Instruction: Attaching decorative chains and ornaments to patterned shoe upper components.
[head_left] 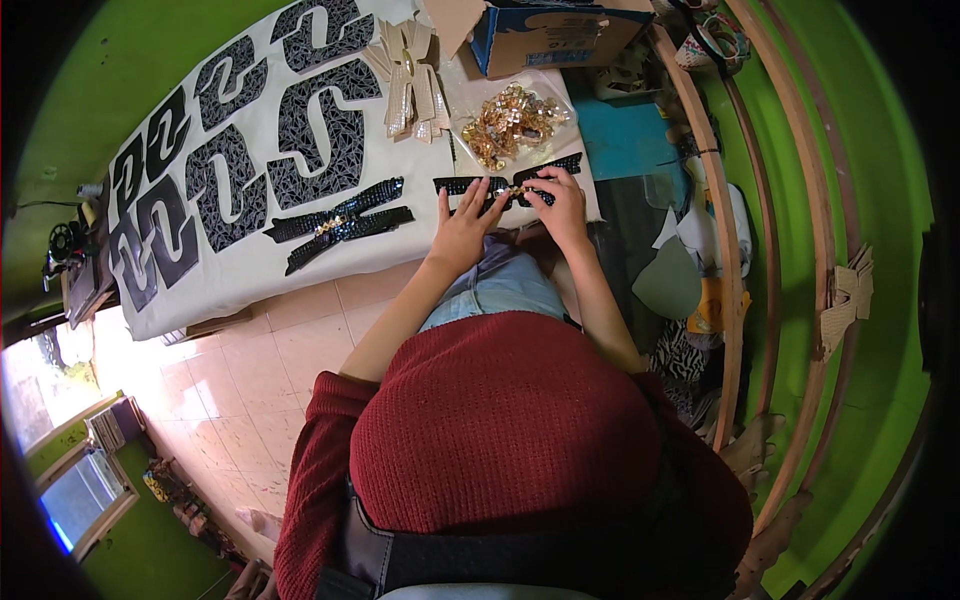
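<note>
While both hands rest on the white desk [300,265], they meet over a black sequinned bow strip [510,187] lying flat at the near edge of the desk, directly in front of the person. Left hand [465,225]: fingers spread and extended, pressing flat on the left half of the strip without gripping it. Right hand [562,205]: fingers curled down, pinching the strip just right of its centre, where a small gold piece sits. Beyond the strip, a clear bag of gold metal ornaments [512,122] lies on the desk, with a blue cardboard box [545,38] farther behind it. To the left of the strip, well apart from it, lies a finished black bow with a gold centre [340,222]. Farther left of the strip, black patterned cut-out pieces [240,150] cover the desk, and a bundle of pale beige strips [412,85] lies beyond them, near the bag.
</note>
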